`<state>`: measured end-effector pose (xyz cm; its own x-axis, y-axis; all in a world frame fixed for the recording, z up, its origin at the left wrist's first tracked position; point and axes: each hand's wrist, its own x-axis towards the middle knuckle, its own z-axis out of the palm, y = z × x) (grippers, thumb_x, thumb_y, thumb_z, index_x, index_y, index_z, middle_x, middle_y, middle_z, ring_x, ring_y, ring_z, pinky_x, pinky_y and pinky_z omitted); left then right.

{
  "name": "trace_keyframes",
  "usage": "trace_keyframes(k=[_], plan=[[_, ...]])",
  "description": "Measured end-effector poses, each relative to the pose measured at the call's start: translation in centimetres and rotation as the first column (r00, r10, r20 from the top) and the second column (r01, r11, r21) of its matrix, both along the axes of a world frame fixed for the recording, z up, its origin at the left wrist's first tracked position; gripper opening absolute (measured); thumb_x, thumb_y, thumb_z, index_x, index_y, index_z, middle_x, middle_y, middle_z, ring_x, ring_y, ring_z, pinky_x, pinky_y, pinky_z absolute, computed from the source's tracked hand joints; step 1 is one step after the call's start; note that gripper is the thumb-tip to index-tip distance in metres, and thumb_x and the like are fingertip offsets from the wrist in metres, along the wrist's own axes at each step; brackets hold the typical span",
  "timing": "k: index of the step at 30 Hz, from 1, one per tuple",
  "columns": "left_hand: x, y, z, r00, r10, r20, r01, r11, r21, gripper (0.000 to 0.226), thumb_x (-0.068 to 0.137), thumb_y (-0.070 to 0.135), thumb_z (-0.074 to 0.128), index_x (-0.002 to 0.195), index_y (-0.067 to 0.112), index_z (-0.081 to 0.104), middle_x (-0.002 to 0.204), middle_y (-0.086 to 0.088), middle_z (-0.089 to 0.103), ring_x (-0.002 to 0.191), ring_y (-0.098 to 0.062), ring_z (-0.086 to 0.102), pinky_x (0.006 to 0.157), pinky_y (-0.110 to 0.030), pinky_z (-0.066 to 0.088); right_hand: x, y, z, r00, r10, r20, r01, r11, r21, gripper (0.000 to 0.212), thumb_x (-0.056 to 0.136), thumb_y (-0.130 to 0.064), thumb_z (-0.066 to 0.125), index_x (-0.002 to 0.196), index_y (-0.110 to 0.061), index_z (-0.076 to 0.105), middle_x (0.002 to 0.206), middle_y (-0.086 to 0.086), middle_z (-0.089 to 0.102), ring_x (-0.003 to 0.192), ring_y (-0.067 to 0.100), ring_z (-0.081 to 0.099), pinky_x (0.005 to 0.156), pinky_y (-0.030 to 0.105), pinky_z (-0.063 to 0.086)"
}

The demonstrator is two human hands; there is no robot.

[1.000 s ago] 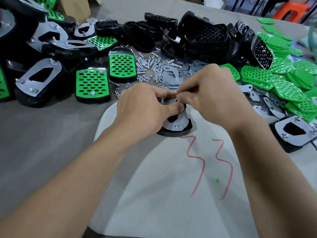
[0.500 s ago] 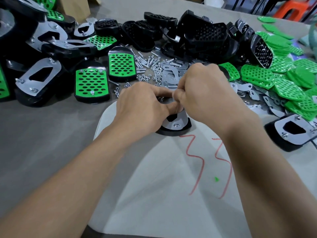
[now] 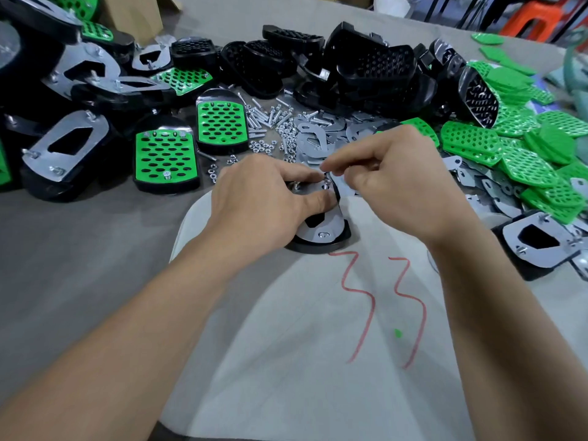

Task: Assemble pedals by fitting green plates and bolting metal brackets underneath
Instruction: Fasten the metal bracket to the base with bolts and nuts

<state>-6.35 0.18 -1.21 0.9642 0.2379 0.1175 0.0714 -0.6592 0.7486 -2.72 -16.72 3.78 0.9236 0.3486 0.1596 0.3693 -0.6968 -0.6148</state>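
1. Black plastic with shiny metal on top: that is the pedal (image 3: 315,248). It lies upside down on a white board (image 3: 302,361), at the far edge of it, in the middle of the view.
2. The metal bracket (image 3: 321,232) sits flat on the pedal's underside. A bolt end shows near its close end.
3. The left hand (image 3: 264,202) grips the pedal from the left. Its fingers curl over the far end and its thumb presses down on the bracket.
4. The right hand (image 3: 391,186) is just above the far end of the bracket. Its thumb and first finger are pinched together at the tips and the other fingers are curled in. I cannot tell if something tiny is between the tips.
5. The two hands almost touch over the pedal.
6. The white board has two red marks (image 3: 359,300) drawn on it, like "33", and a small green speck (image 3: 397,333).
7. The board lies on a grey counter (image 3: 79,249).
8. Just behind the hands there are loose bolts and nuts (image 3: 270,122) and a heap of flat metal brackets (image 3: 311,138).
9. To the left, two pedals lie with their green plates facing up (image 3: 164,160). Another pedal lies beside them with its bracket up (image 3: 63,148).
10. To the right sits one more pedal with its bracket up (image 3: 537,243).
11. Behind that, a big pile of green plates (image 3: 509,144) spreads over the counter.
12. At the back is a heap of black pedal shells (image 3: 366,68).
13. Far off, an orange stool (image 3: 537,14) shows at the top right.
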Motion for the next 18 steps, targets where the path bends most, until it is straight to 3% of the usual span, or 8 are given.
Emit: trace_keyframes(k=[3, 7, 9, 11, 13, 16, 18], plan=[[0.01, 0.01, 0.02, 1.0, 0.007, 0.002, -0.007, 1.0, -0.004, 0.039, 0.063, 0.075, 0.078, 0.096, 0.055, 0.074, 0.076, 0.022, 0.072, 0.074, -0.001, 0.064, 0.055, -0.02, 0.039, -0.14, 0.33, 0.03, 1.0, 0.001, -0.018, -0.002, 0.999, -0.043, 0.041, 0.084, 0.0, 0.051, 0.084, -0.028, 0.08, 0.075, -0.012, 0.074, 0.056, 0.006, 0.061, 0.049, 0.009, 0.041], [0.07, 0.06, -0.11, 1.0, 0.002, -0.009, -0.002, 1.0, 0.008, 0.043, 0.063, 0.076, 0.076, 0.1, 0.054, 0.075, 0.093, 0.024, 0.075, 0.088, -0.002, 0.067, 0.07, -0.025, 0.05, -0.08, 0.02, 0.16, 0.998, -0.044, -0.046, 0.039, 0.995, -0.096, 0.04, 0.076, 0.003, 0.047, 0.065, -0.022, 0.075, 0.036, -0.012, 0.049, 0.035, 0.008, 0.043, 0.035, 0.011, 0.027], [0.12, 0.09, -0.11, 1.0, 0.011, -0.014, -0.011, 1.0, 0.007, 0.043, 0.062, 0.076, 0.076, 0.099, 0.055, 0.075, 0.092, 0.023, 0.075, 0.088, -0.004, 0.067, 0.07, -0.026, 0.05, -0.23, -0.01, 0.09, 0.998, -0.058, -0.038, 0.056, 0.997, -0.044, 0.041, 0.076, 0.004, 0.046, 0.068, -0.023, 0.076, 0.039, -0.013, 0.05, 0.037, 0.006, 0.044, 0.037, 0.009, 0.028], [0.16, 0.04, -0.11, 1.0, 0.017, -0.018, -0.017, 1.0, 0.009, 0.041, 0.062, 0.076, 0.077, 0.098, 0.056, 0.074, 0.086, 0.022, 0.075, 0.084, -0.005, 0.067, 0.064, -0.025, 0.046, -0.34, 0.11, 0.08, 0.999, -0.032, -0.039, 0.032, 0.999, 0.007, 0.047, 0.08, 0.005, 0.046, 0.084, -0.026, 0.081, 0.062, -0.018, 0.065, 0.048, -0.006, 0.053, 0.046, 0.005, 0.034], [0.15, -0.01, -0.11, 1.0, 0.015, -0.014, -0.015, 1.0, 0.011, 0.04, 0.062, 0.077, 0.076, 0.097, 0.059, 0.073, 0.079, 0.021, 0.073, 0.079, -0.005, 0.066, 0.059, -0.024, 0.043, -0.38, 0.09, -0.02, 0.998, -0.007, -0.067, 0.007, 1.0, 0.006, 0.048, 0.08, 0.005, 0.047, 0.089, -0.027, 0.082, 0.078, -0.012, 0.073, 0.055, -0.006, 0.056, 0.049, 0.004, 0.036], [0.15, 0.0, -0.1, 1.0, 0.011, -0.011, -0.011, 1.0, 0.009, 0.043, 0.06, 0.078, 0.074, 0.098, 0.057, 0.074, 0.088, 0.024, 0.075, 0.084, -0.003, 0.066, 0.063, -0.023, 0.044, -0.25, -0.46, -0.14, 0.995, -0.086, -0.051, 0.088, 0.995, 0.037, 0.041, 0.074, 0.003, 0.048, 0.069, -0.024, 0.079, 0.05, -0.004, 0.059, 0.038, 0.009, 0.038, 0.038, 0.012, 0.028], [0.15, 0.0, -0.12, 1.0, 0.011, -0.014, -0.011, 1.0, 0.005, 0.047, 0.058, 0.079, 0.072, 0.099, 0.056, 0.075, 0.09, 0.024, 0.075, 0.086, -0.002, 0.067, 0.067, -0.025, 0.047, -0.3, -0.56, -0.15, 0.995, -0.082, -0.051, 0.087, 0.992, 0.091, 0.042, 0.076, 0.004, 0.049, 0.075, -0.025, 0.08, 0.053, -0.009, 0.06, 0.04, 0.005, 0.043, 0.042, 0.008, 0.03]])
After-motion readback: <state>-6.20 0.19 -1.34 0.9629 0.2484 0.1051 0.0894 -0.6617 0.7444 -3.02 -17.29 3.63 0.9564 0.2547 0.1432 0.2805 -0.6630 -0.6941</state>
